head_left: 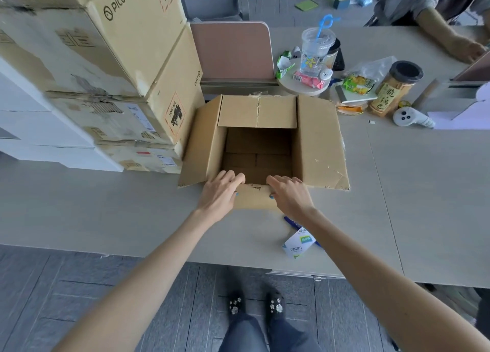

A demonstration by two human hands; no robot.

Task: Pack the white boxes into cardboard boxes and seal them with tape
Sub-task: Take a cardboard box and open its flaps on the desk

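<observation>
An open cardboard box [318, 145] stands on the table in front of me, its four flaps spread and nothing inside it. My left hand [220, 192] and my right hand [290, 195] both grip the near flap [253, 196], fingers curled over its top edge into the box, thumbs on the outside. White boxes [53, 129] are stacked at the far left, partly behind a pile of brown PICO cartons [138, 68].
A blue pen and a small white-green packet [299, 241] lie near the table's front edge under my right forearm. Behind the box are a cup, snacks, a jar [395, 89] and a white controller [411, 117]. Another person's arm [448, 36] rests at the far right.
</observation>
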